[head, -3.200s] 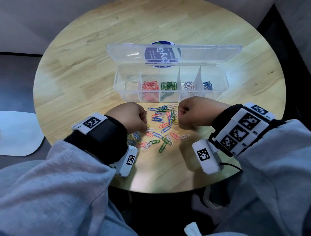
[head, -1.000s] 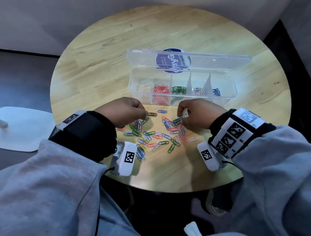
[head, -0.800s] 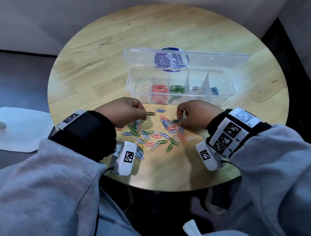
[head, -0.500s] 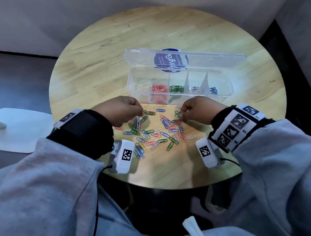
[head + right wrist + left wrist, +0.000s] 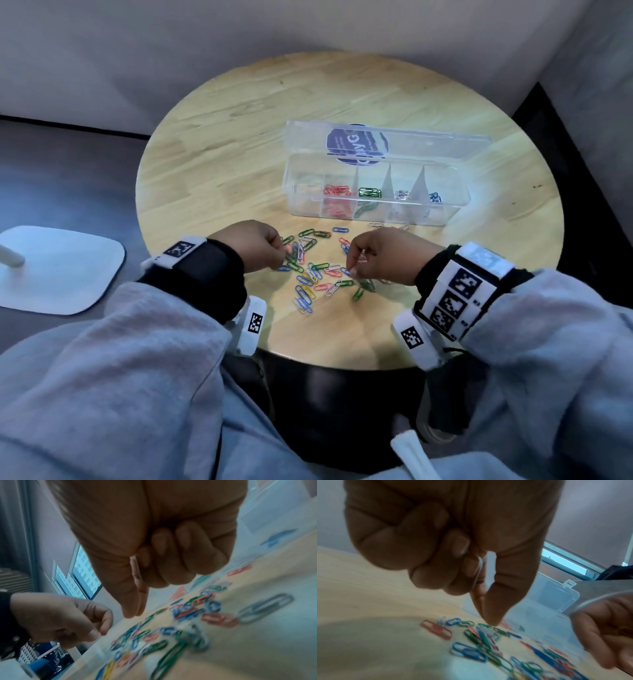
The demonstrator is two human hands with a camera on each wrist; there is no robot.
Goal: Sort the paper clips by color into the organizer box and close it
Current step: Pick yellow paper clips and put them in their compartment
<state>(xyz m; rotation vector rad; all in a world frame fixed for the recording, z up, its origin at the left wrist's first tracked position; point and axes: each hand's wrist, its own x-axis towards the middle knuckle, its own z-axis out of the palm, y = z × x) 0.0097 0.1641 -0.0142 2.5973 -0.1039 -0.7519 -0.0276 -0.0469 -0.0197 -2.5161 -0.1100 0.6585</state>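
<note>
The clear organizer box [image 5: 445, 219] stands open at the table's far side, lid [image 5: 428, 144] tipped back. Its compartments hold red clips [image 5: 337, 190], green clips [image 5: 369, 193], pale clips [image 5: 400, 195] and blue clips [image 5: 435, 197]. A mixed pile of loose paper clips [image 5: 318, 274] lies between my hands. My left hand [image 5: 279, 255] hovers at the pile's left, fingers curled, pinching a pale clip [image 5: 479, 572] against the thumb. My right hand [image 5: 352, 265] is over the pile's right side, fingers curled on a pale pinkish clip [image 5: 136, 566].
The round wooden table [image 5: 239, 137] ends close in front of my wrists. A white lamp base [image 5: 58, 270] sits on the floor to the left. A few stray clips [image 5: 387, 225] lie just in front of the box.
My right hand has drawn back from beside the box to the pile's right middle. The left hand stays at the pile's left. The head view has tilted up.
</note>
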